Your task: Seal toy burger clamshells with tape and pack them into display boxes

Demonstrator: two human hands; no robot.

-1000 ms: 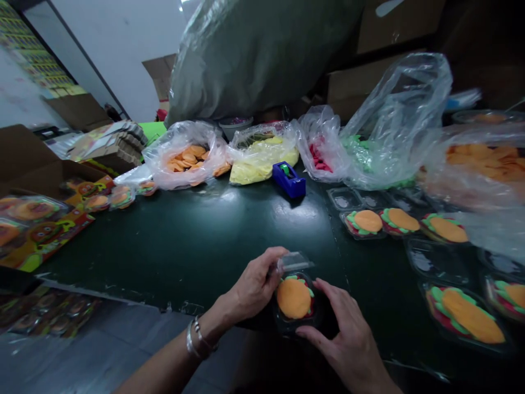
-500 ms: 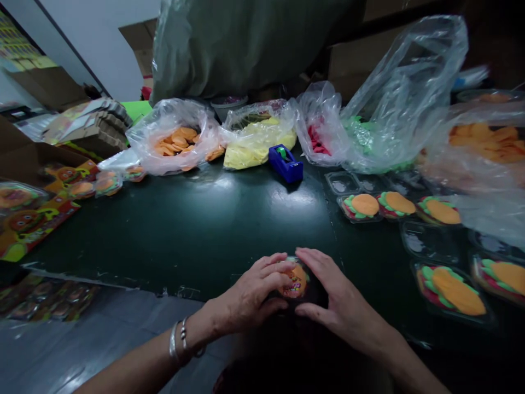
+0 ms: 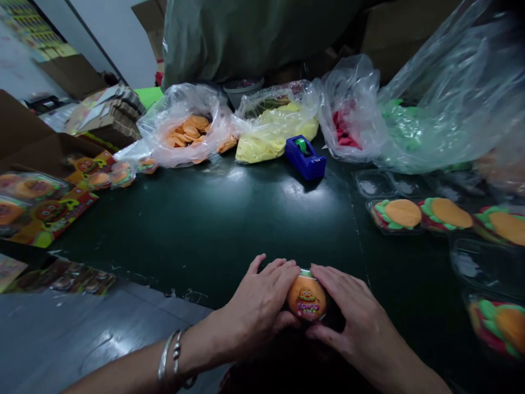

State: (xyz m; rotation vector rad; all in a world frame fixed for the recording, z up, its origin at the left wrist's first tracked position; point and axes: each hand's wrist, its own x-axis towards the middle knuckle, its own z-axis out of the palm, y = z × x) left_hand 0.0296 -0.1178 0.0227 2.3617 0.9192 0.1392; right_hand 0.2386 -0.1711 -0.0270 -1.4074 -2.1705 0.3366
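The left hand [image 3: 262,303] cups the left side of the burger case [image 3: 307,298], fingers curled tight on it. The case sits at the near edge of the desk [image 3: 229,219], printed label facing up and upright to the person. It looks round, with no clear long axis. The right hand [image 3: 353,320] clamps its right side, fingers curled.

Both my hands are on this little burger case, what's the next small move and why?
Probably squeeze the burger case shut all round its rim. The left hand and right hand cup it from both sides at the table edge, printed face up, but they hide the rim, so whether it has latched cannot be told.
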